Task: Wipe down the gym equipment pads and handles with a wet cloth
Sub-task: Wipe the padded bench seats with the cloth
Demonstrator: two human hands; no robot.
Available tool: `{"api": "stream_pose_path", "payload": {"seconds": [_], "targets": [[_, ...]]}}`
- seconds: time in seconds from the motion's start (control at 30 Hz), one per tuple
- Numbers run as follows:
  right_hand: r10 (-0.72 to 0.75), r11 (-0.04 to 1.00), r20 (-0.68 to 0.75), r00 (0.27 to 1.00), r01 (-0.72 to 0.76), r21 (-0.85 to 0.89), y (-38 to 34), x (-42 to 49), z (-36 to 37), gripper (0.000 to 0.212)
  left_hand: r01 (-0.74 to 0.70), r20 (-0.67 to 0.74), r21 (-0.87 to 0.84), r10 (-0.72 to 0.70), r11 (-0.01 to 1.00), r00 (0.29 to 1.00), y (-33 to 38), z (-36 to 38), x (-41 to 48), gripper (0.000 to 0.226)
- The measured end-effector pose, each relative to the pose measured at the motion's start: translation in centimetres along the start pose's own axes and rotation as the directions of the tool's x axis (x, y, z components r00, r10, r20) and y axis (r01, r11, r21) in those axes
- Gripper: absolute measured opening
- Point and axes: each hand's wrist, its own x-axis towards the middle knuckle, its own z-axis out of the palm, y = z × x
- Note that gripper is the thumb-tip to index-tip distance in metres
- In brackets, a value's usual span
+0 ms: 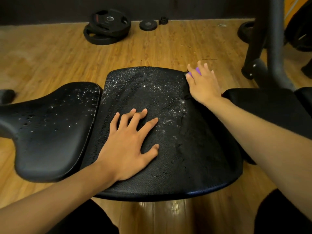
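A wide black bench pad [194, 149] fills the middle of the view, speckled with water drops on its far half. My left hand [130, 146] rests flat on it with fingers spread. At the pad's far right corner my right hand [202, 83] presses down on a purple cloth [196, 71], of which only a small bit shows between the fingers. A second black pad [50, 132], also dotted with drops, adjoins on the left.
Black weight plates [107, 27] and a small plate [148, 25] lie on the wooden floor by the far wall. A dark metal frame post [275, 43] stands at the right, with another black pad [270, 105] below it. My dark-clad legs show at the bottom.
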Motion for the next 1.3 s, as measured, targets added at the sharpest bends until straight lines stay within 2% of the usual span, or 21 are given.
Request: {"api": "stream_pose_path", "payload": {"seconds": [0.13, 0.2, 0.27, 0.3, 0.4, 0.5, 0.57, 0.63, 0.73, 0.8, 0.87, 0.97, 1.03, 1.17, 1.3], "targets": [[-0.097, 0.995, -0.057, 0.994, 0.095, -0.036, -0.4, -12.2, 1.3, 0.065, -0.001, 0.011, -0.002, 0.001, 1.0, 1.0, 0.0, -0.1, -0.3, 0.075], [-0.072, 0.996, -0.008, 0.997, 0.072, -0.042, -1.3, -19.5, 0.7, 0.063, -0.004, 0.007, -0.009, 0.004, 1.0, 1.0, 0.1, -0.2, -0.3, 0.075], [-0.048, 0.997, 0.09, 0.995, 0.054, -0.06, -2.0, -22.5, -0.5, 0.062, -0.005, 0.006, -0.009, 0.005, 1.0, 1.0, 0.1, -0.3, -0.1, 0.075], [-0.053, 0.997, 0.113, 0.992, 0.06, -0.056, -2.0, -21.5, -0.8, 0.065, -0.003, 0.007, -0.009, 0.003, 1.0, 1.0, 0.1, -0.3, 0.0, 0.076], [-0.073, 0.997, -0.013, 0.997, 0.073, -0.027, -1.5, -12.8, 0.3, 0.071, -0.002, 0.008, -0.007, 0.002, 1.0, 1.0, 0.1, -0.2, 0.0, 0.076], [-0.03, 0.999, -0.029, 0.999, 0.03, -0.021, -1.4, -2.3, 0.7, 0.058, -0.005, 0.006, -0.001, 0.005, 1.0, 1.0, 0.0, -0.1, 0.0, 0.075], [-0.004, 1.0, 0.003, 1.0, 0.004, 0.015, -2.1, 1.1, 0.3, 0.056, -0.007, -0.001, 0.0, 0.007, 1.0, 1.0, -0.1, 0.0, 0.1, 0.075], [-0.028, 0.999, -0.006, 1.0, 0.028, 0.035, -2.4, 0.0, 0.5, 0.055, -0.006, 0.003, 0.003, 0.006, 1.0, 1.0, -0.1, 0.0, 0.1, 0.074], [-0.076, 0.996, -0.095, 0.993, 0.08, 0.04, -1.8, -9.4, 1.2, 0.06, -0.006, 0.008, 0.005, 0.006, 1.0, 1.0, 0.0, 0.1, -0.2, 0.074], [-0.071, 0.996, -0.024, 0.997, 0.072, 0.053, -1.4, -17.0, 0.3, 0.061, -0.012, 0.008, 0.013, 0.011, 1.0, 1.0, -0.1, 0.0, -0.2, 0.074], [-0.088, 0.996, 0.083, 0.993, 0.09, -0.02, -0.7, -20.8, -1.0, 0.061, -0.018, 0.005, 0.013, 0.018, 1.0, 1.0, -0.2, 0.0, -0.1, 0.074], [-0.127, 0.979, 0.039, 0.991, 0.131, -0.157, 0.6, -17.8, -1.9, 0.056, -0.025, -0.011, 0.01, 0.025, 1.0, 1.0, -0.1, 0.0, 0.0, 0.073], [-0.113, 0.984, 0.065, 0.991, 0.12, -0.129, 1.0, -13.0, -1.3, 0.057, -0.02, -0.011, 0.012, 0.02, 1.0, 1.0, 0.0, 0.0, 0.0, 0.073], [-0.058, 0.995, -0.004, 0.998, 0.058, -0.082, 1.5, -4.1, -0.3, 0.06, -0.021, -0.013, 0.019, 0.022, 1.0, 1.0, -0.2, 0.1, 0.1, 0.072], [-0.02, 1.0, -0.036, 0.999, 0.019, -0.008, 1.5, -4.7, 0.1, 0.056, -0.019, -0.006, 0.022, 0.02, 1.0, 1.0, -0.2, 0.0, 0.1, 0.071]]}}
